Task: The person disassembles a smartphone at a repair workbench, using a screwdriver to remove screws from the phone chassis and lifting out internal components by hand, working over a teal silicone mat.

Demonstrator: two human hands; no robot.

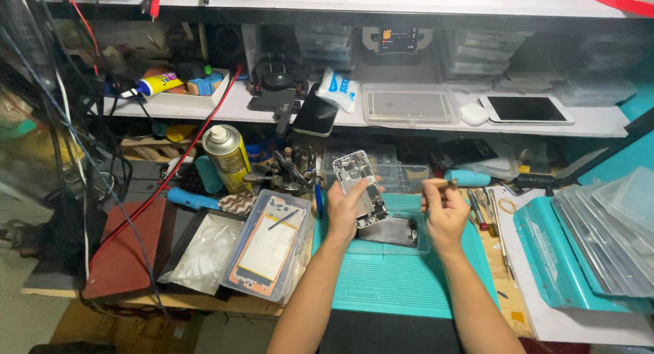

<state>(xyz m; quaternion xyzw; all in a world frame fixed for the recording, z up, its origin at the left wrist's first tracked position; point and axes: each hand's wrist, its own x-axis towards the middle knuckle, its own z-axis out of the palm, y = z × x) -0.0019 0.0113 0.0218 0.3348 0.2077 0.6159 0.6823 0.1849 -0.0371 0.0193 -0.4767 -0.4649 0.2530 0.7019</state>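
My left hand (344,209) holds an opened silver phone housing (361,187) upright, its inner parts facing me, above the teal work mat (398,279). My right hand (443,207) is closed on a thin tool (446,184) whose tip points left toward the housing, a short gap away. Under both hands a clear shallow tray (395,231) with dark phone parts rests on the mat.
A clear box with a phone screen (272,241) and a black tray with a plastic bag (201,248) lie left. A yellow spray can (227,156) stands behind them. Tweezers and small tools (480,207) lie right, beside a stack of clear trays (606,238). A white tablet (526,109) sits on the shelf.
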